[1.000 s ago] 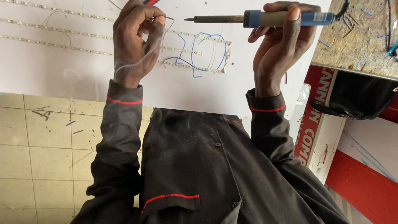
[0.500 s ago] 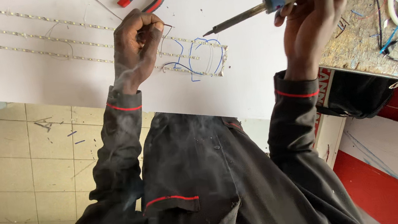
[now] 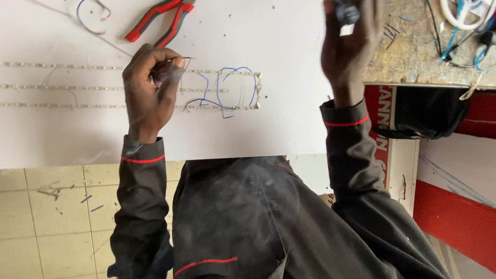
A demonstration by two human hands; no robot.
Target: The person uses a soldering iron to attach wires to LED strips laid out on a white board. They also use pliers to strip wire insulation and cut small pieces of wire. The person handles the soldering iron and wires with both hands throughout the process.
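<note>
Your right hand [image 3: 348,32] has swung the soldering iron [image 3: 342,5] up and away since 1 s ago: it lay across the white board [image 3: 40,140] w/ tip near the wires, now it's pulled back, fingers wrapped tight on the handle. Iron's long axis runs nearly away from you, tip direction unclear, blurred. Left hand [image 3: 151,91] unchanged, fingers pinching thin solder wire [image 3: 182,58] by the blue wires [image 3: 226,91] at the LED strips' [image 3: 33,81] end. Looks like the joint's done.

One head-worn view only — it looks steeply down the person's own chest and sleeves onto the white board [image 3: 39,133], close in, floor tiles [image 3: 22,249] below at left.
</note>
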